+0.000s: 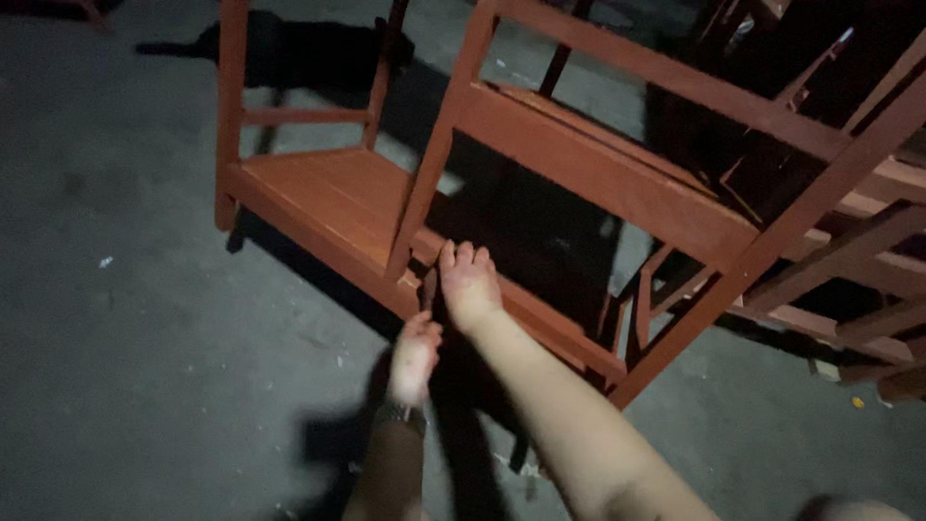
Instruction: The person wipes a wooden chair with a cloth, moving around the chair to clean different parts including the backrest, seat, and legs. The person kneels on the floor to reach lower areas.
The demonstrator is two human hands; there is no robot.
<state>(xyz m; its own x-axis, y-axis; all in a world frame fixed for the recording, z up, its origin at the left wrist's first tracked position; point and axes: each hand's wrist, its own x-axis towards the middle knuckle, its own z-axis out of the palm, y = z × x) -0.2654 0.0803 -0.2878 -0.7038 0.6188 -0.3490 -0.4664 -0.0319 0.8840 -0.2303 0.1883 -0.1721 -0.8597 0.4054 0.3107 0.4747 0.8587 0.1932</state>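
A red-brown wooden furniture frame (338, 198) lies tilted on the concrete floor, its slatted board facing up. My right hand (469, 282) reaches forward and curls its fingers over the board's near edge, beside an upright leg (424, 183). My left hand (415, 355), with a watch on the wrist, sits just below and left of it, fingers bent up toward the same edge. A small dark thing (429, 287) stands between the two hands; what it is and whether the left hand holds it cannot be made out.
More red-brown wooden frames (830, 260) are stacked at the right, with rails crossing overhead (666, 77). Grey concrete floor (145, 318) spreads to the left and front. The scene is dim, with dark shadows under the frames and a dark shape (289, 48) at the back.
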